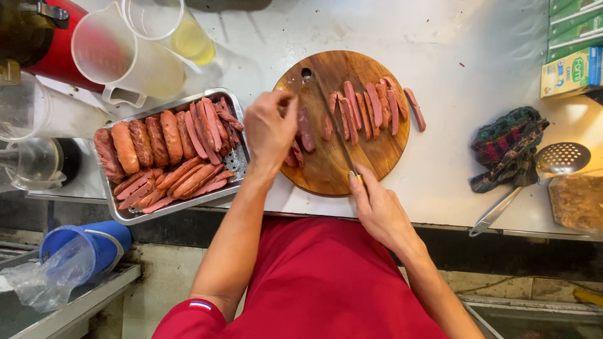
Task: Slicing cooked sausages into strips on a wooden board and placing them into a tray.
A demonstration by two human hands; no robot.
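A round wooden cutting board [326,172] lies on the white counter, with several sausage strips [374,110] lined up along its far side. My left hand [270,129] presses down on a sausage piece [306,130] at the board's left part. My right hand [377,207] grips the handle of a knife [336,129] whose blade runs across the board just right of that piece. A metal tray [233,160] to the left holds whole sausages [141,141] and more cut strips [188,179].
Clear plastic jugs [129,59] and a red container [63,44] stand at the back left. A dark knitted cloth [505,147] and a slotted metal spoon [556,160] lie right of the board. Green cartons [575,50] sit at far right. A blue bucket [88,248] stands below left.
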